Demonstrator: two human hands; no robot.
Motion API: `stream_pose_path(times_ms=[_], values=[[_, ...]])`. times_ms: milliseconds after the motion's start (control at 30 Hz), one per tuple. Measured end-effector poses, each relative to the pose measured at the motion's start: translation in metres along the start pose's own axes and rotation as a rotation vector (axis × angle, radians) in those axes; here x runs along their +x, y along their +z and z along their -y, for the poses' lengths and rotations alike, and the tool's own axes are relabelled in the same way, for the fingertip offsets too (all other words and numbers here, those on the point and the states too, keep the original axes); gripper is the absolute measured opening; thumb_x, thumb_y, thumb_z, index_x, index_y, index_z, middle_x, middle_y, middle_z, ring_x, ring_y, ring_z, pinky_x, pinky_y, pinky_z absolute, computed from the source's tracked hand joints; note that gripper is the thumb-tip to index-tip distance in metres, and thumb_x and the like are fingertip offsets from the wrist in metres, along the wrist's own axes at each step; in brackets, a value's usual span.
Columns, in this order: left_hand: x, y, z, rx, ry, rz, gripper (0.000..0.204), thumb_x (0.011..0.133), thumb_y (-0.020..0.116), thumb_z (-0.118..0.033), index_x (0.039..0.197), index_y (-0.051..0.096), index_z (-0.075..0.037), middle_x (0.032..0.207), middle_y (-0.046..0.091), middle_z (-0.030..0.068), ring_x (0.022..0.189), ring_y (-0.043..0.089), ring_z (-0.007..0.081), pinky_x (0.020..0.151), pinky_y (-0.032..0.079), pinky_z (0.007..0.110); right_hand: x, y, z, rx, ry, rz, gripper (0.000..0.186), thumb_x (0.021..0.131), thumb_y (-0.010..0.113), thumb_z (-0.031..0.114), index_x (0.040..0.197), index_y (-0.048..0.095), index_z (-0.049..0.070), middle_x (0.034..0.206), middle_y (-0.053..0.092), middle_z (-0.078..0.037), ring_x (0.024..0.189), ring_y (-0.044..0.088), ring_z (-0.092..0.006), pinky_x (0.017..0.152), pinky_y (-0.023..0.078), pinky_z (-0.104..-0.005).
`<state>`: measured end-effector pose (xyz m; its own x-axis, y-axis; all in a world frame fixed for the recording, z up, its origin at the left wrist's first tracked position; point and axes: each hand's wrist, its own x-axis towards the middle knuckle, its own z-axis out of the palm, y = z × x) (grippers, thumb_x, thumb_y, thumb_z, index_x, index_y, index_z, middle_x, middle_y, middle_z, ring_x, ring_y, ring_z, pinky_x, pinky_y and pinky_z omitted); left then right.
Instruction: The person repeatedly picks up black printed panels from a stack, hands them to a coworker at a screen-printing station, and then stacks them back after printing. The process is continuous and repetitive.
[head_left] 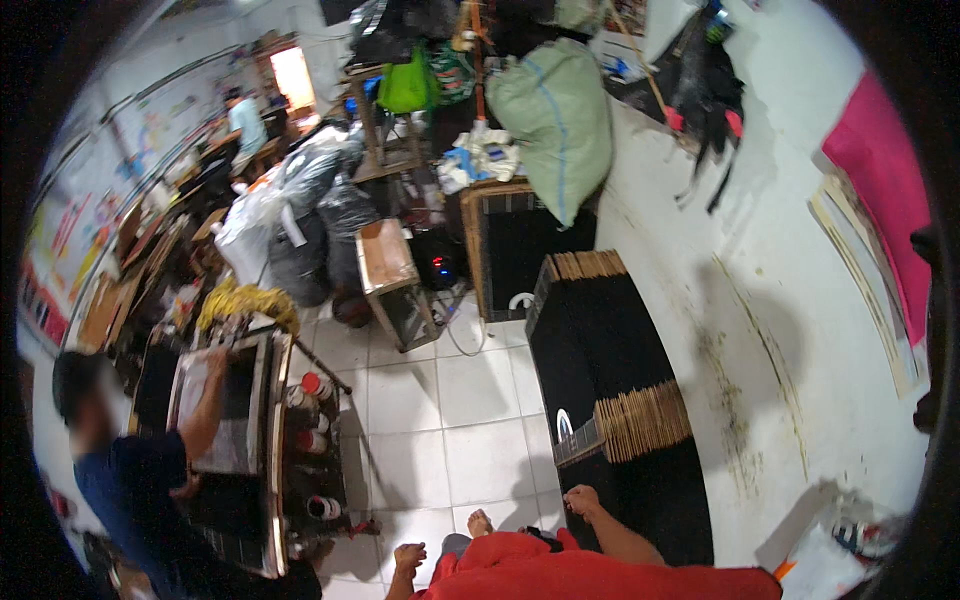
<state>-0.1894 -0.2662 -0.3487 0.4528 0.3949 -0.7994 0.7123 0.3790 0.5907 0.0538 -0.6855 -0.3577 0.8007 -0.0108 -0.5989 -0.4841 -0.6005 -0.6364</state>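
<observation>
My left hand point(410, 558) is low in the middle of the view over the white tiles, fingers loosely bent and apart, holding nothing visible. My right hand point(582, 502) has curled fingers at the left side of a long stack of black boards point(640, 490); I cannot make out whether anything is in them. Two bundles of thin brown-edged panels point(640, 420) sit along that stack, each joined to a black face. My red clothing point(545, 570) and a bare foot point(480, 525) show below.
A co-worker point(130, 480) works at a framed screen-printing table point(278, 450) on the left, beside paint jars point(312, 386). Bags point(555, 120), a wooden box point(385, 250) and leaning black boards point(530, 260) crowd the back. Another person point(243, 130) is far back. A wall point(760, 300) bounds the right.
</observation>
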Motion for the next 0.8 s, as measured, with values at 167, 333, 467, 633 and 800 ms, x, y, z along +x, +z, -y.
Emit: stream_pose_path(times_ms=[167, 333, 467, 633, 800], values=[[-0.026, 0.032, 0.024, -0.061, -0.058, -0.057, 0.019, 0.073, 0.071, -0.015, 0.078, 0.062, 0.001, 0.062, 0.060, 0.0070, 0.049, 0.053, 0.0125, 0.040, 0.037, 0.024, -0.003, -0.021, -0.035, 0.111, 0.038, 0.067, 0.007, 0.073, 0.061, 0.009, 0.071, 0.062, 0.002, 0.060, 0.058, -0.007, 0.049, 0.054, -0.0146, 0.042, 0.042, -0.0284], [-0.044, 0.047, 0.082, 0.097, 0.004, -0.174, 0.020, 0.072, 0.071, -0.020, 0.076, 0.067, -0.001, 0.064, 0.063, 0.0078, 0.051, 0.055, 0.0142, 0.044, 0.042, 0.027, -0.026, -0.054, -0.107, -1.043, -0.677, 0.444, 0.015, 0.075, 0.056, 0.011, 0.064, 0.064, 0.004, 0.056, 0.059, -0.008, 0.049, 0.057, -0.0200, 0.045, 0.045, -0.0343], [-0.050, 0.043, 0.130, 0.560, 0.171, -0.206, 0.027, 0.070, 0.073, -0.026, 0.078, 0.069, 0.000, 0.070, 0.066, 0.0085, 0.056, 0.058, 0.0169, 0.053, 0.048, 0.030, -0.046, -0.057, -0.136, -0.846, -0.565, 0.453, 0.012, 0.076, 0.056, 0.009, 0.068, 0.062, 0.003, 0.057, 0.058, -0.008, 0.049, 0.057, -0.0196, 0.043, 0.044, -0.0334], [-0.061, 0.031, 0.149, 0.662, 0.096, -0.225, 0.041, 0.068, 0.071, -0.042, 0.078, 0.069, -0.003, 0.074, 0.067, 0.0103, 0.063, 0.062, 0.0194, 0.061, 0.050, 0.031, -0.042, -0.049, -0.120, -0.615, -0.403, 0.428, 0.008, 0.076, 0.056, 0.006, 0.071, 0.061, 0.002, 0.059, 0.058, -0.008, 0.049, 0.056, -0.0190, 0.040, 0.043, -0.0324], [-0.066, 0.018, 0.118, 0.267, -0.129, -0.273, 0.026, 0.074, 0.069, -0.030, 0.074, 0.069, -0.004, 0.067, 0.066, 0.0068, 0.054, 0.058, 0.0154, 0.053, 0.047, 0.031, -0.022, -0.028, -0.077, 0.091, 0.078, 0.300, 0.005, 0.077, 0.056, 0.004, 0.075, 0.059, 0.000, 0.061, 0.057, -0.008, 0.049, 0.055, -0.0185, 0.038, 0.042, -0.0313]])
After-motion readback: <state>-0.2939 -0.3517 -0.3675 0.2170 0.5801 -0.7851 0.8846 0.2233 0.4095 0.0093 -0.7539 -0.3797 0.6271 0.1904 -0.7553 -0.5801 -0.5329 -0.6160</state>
